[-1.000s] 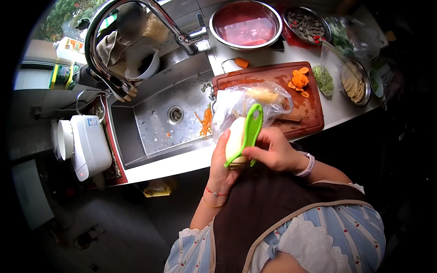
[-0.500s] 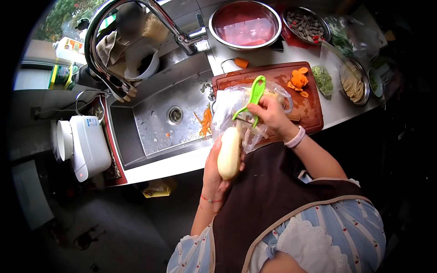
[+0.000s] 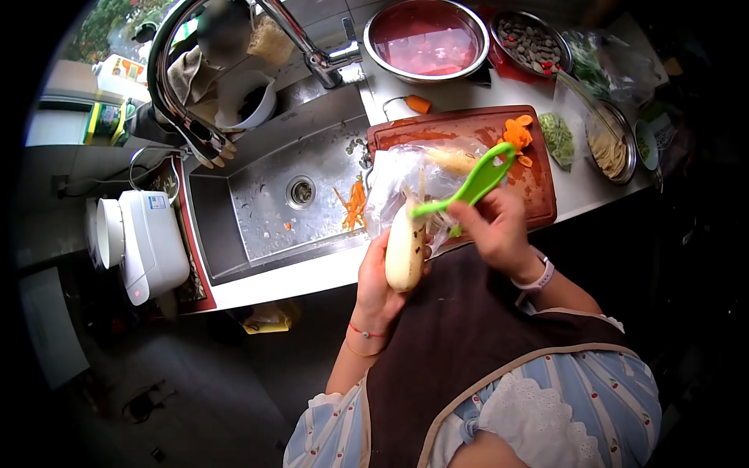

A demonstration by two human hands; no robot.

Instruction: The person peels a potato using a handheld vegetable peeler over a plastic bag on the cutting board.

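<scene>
My left hand [image 3: 378,273] is wrapped round a pale, oblong lotus root [image 3: 405,261], held upright with a few dark spots on its right side. Thin strips of peel stand up at its top end. My right hand [image 3: 499,230] grips a bright green peeler [image 3: 484,178], its head close to the top of the lotus root; whether the blade touches it I cannot tell. Behind both hands, a clear plastic bag [image 3: 390,173] with another pale root piece [image 3: 452,161] lies on the brown cutting board [image 3: 538,187].
Sliced carrot [image 3: 515,134] lies on the board. The steel sink [image 3: 265,226] at left holds carrot peelings [image 3: 354,204], under a tall faucet [image 3: 312,58]. Along the back stand a bowl of reddish water [image 3: 425,39] and a dark-filled bowl [image 3: 534,43]. A white appliance [image 3: 156,249] stands left.
My right hand and the peeler have moved right and slightly down, the handle tilting rightward. The lotus root has turned in my left hand, now showing its dark spots.
</scene>
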